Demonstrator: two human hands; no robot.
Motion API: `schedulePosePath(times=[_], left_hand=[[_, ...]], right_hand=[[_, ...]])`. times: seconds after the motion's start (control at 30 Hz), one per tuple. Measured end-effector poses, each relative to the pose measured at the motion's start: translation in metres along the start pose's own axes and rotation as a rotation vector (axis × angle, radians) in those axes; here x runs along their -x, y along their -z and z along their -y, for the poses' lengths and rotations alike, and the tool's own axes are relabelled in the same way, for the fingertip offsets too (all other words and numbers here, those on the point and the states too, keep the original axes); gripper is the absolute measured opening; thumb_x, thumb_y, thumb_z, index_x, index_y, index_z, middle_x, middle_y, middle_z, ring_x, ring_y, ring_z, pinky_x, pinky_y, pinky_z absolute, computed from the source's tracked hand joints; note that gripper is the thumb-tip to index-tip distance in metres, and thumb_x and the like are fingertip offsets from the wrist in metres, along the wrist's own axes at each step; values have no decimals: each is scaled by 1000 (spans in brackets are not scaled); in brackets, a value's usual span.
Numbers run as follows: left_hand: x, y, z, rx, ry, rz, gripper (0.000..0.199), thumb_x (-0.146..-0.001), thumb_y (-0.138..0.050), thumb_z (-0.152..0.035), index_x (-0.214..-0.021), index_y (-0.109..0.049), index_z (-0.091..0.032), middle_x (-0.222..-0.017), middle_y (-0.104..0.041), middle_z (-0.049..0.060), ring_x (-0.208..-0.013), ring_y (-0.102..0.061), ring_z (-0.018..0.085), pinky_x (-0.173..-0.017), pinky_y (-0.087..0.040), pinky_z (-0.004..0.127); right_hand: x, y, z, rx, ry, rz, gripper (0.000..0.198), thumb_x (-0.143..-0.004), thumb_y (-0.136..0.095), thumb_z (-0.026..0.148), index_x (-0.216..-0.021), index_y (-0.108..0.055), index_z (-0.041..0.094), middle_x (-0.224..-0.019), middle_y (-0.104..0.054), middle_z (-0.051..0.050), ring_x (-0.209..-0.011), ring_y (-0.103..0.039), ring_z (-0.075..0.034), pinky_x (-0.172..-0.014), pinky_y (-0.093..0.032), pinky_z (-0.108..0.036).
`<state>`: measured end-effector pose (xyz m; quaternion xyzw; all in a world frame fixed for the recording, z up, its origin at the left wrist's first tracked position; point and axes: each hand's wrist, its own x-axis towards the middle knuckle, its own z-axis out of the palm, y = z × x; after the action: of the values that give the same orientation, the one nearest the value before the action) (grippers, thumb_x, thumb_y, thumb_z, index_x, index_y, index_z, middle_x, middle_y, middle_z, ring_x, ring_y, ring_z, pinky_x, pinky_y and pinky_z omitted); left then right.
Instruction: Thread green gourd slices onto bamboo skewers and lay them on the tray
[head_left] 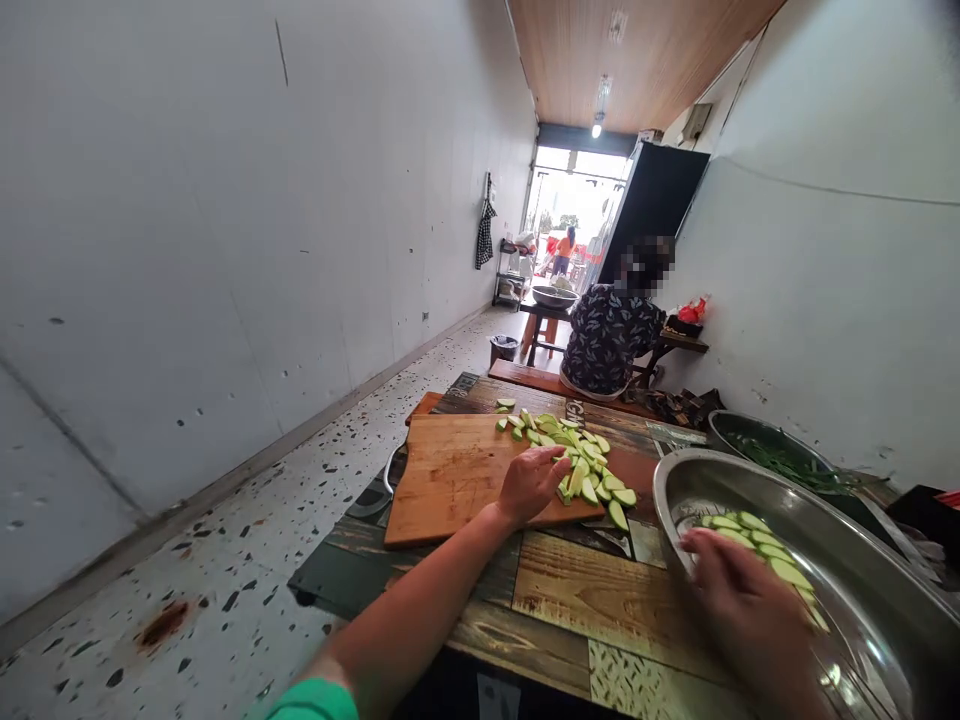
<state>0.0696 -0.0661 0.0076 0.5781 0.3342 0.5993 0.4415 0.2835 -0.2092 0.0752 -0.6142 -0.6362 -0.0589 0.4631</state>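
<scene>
On the wooden cutting board (450,470) lie many pale green slices, like zucchini (577,480), piled over its right end and spilling past its edge. My left hand (532,483) is over the board, its fingers stretched out against the near left side of the pile; no slice shows gripped in it. At the near left rim of a large steel basin (679,470), my right hand (750,610) is smeared by motion, so its grip is unclear. More zucchini slices (757,540) lie inside the basin, partly hidden behind that hand.
Behind the basin stands another metal bowl (787,440) with green vegetables. A person (611,330) in a patterned top sits beyond the wood-patterned table (585,570), back turned. A bin (504,347) stands on the speckled floor. White walls run along both sides.
</scene>
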Motion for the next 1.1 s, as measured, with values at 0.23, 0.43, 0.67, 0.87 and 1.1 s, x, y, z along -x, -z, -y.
schedulePosePath(times=[0.23,0.43,0.67,0.87,1.1], left_hand=[[-20,13,3,364,184,-275,65,-81,-41,-65,-98,-67,-7,-76,-69,13,-74,-65,20,-65,-48,29],[-21,10,10,304,251,-262,71,-80,-32,-71,-86,-67,-9,-66,-67,11,-64,-63,19,-60,-46,29],[-3,3,11,-285,55,90,60,-90,-30,-56,-88,-72,-14,-76,-70,8,-72,-62,17,-72,-46,28],[-1,3,12,-274,38,269,61,-94,-17,-50,-118,-63,-17,-94,-71,7,-90,-64,17,-82,-47,29],[-34,25,-4,-706,87,17,46,-90,-39,-46,-116,-63,-17,-99,-70,10,-90,-64,19,-83,-46,30]], right_hand=[[-14,-111,22,233,299,434,32,-89,-38,17,-73,-66,18,-76,-69,-9,-66,-66,-21,-56,-46,-28],[-21,-139,12,22,303,560,17,-84,-50,20,-82,-66,17,-79,-70,-8,-71,-66,-20,-61,-48,-27],[10,-171,10,-369,248,374,32,-91,-38,29,-88,-67,15,-76,-71,-10,-66,-66,-19,-61,-49,-26],[14,-160,18,-557,6,419,23,-84,-48,30,-92,-64,15,-90,-70,-10,-81,-64,-21,-74,-49,-30],[7,-165,15,-841,-461,456,34,-83,-47,42,-103,-53,16,-56,-57,3,-36,-43,-11,-38,-33,-23]])
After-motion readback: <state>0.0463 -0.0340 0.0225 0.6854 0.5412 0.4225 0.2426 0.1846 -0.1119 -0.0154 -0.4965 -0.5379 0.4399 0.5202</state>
